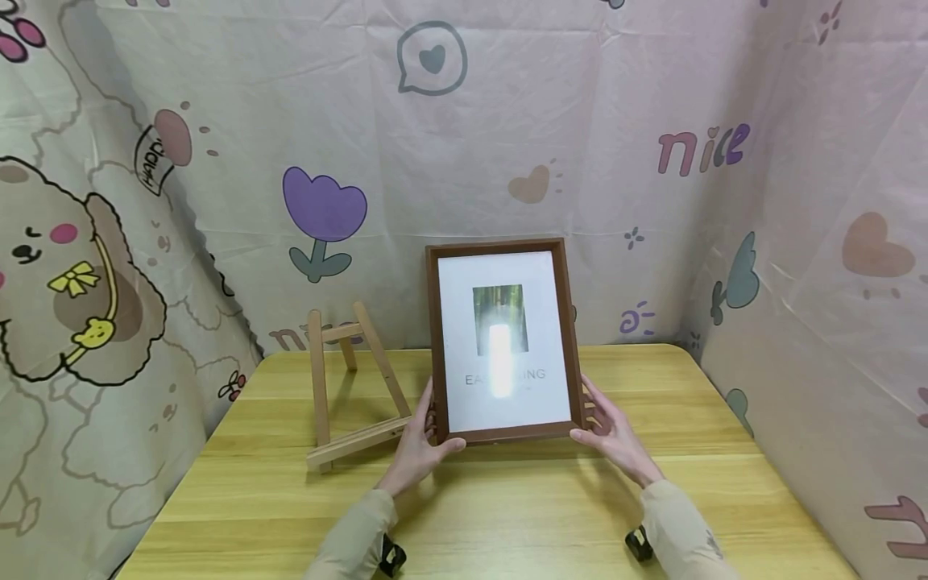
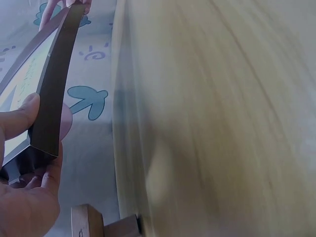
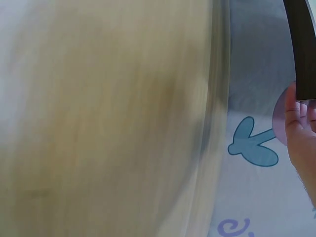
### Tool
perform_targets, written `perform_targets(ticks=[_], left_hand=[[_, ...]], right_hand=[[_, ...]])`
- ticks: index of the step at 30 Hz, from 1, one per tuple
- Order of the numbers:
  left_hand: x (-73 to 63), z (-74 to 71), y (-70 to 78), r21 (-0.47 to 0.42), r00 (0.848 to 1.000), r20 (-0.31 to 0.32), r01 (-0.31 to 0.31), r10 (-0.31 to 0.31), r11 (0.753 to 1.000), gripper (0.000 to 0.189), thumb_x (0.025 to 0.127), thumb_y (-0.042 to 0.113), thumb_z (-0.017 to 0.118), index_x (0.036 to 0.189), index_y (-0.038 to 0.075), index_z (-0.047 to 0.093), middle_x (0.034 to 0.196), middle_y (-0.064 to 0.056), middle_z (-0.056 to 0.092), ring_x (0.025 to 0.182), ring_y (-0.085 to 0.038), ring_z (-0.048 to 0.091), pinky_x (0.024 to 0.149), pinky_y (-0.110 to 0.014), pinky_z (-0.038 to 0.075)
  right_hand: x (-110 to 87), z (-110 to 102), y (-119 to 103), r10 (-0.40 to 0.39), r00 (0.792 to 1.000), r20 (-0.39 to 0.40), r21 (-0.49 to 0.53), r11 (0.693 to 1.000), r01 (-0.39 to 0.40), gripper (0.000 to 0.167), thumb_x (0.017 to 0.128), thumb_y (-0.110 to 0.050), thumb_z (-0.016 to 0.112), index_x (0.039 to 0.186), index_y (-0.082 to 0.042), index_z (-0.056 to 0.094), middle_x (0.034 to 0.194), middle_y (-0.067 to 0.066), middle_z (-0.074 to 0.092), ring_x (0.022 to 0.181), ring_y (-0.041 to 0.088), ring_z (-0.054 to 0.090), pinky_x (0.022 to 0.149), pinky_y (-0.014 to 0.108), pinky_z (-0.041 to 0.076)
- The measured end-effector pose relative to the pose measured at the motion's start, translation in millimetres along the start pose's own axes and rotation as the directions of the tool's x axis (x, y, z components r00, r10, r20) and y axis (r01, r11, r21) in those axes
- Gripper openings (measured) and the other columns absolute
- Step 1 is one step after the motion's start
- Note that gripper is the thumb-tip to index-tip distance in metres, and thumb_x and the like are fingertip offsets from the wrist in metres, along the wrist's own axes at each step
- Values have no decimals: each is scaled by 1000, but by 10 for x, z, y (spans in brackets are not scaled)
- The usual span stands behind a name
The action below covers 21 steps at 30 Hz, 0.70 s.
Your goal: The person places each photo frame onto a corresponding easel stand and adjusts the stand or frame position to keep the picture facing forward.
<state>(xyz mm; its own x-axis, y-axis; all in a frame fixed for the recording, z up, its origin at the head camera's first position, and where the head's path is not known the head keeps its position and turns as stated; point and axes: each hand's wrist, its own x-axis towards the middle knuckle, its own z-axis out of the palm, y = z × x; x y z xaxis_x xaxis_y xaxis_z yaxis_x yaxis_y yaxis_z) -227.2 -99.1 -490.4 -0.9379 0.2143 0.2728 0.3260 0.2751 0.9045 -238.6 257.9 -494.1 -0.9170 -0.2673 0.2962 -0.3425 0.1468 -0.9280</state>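
Before you lies the wooden table; above it, at twelve o'clock, you hold the picture frame, the easel standing at eleven. Your left hand pinches the frame's seven-o'clock corner, your right hand its five-o'clock corner.

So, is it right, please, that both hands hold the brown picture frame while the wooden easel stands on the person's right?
Not quite: the head view shows the wooden easel on the person's left; both hands do hold the brown picture frame.

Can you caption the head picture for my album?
Left hand and right hand hold a brown picture frame beside a wooden easel.
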Motion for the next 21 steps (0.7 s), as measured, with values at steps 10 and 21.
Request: perform_targets(ticks=[10, 21], left_hand=[[-49, -154, 17, 22, 999, -39, 20, -19, 1000, 111, 85, 19, 82, 164, 21, 5, 169, -22, 7, 149, -51, 24, 115, -67, 36], [-102, -319, 24, 40, 998, -64, 18, -16, 999, 113, 85, 19, 82, 164, 18, 2, 169, -23, 7, 149, -50, 26, 114, -68, 34]], right_hand=[[145, 132, -22, 22, 999, 33, 39, 999, -23, 99, 85, 4, 71, 163, -19, 15, 147, 32, 41, 109, 8, 62, 95, 20, 54], [283, 285, -91, 22, 998, 66, 69, 997, -26, 99, 86, 4, 70, 163, -23, 15, 151, 28, 39, 111, 12, 61, 96, 21, 54]])
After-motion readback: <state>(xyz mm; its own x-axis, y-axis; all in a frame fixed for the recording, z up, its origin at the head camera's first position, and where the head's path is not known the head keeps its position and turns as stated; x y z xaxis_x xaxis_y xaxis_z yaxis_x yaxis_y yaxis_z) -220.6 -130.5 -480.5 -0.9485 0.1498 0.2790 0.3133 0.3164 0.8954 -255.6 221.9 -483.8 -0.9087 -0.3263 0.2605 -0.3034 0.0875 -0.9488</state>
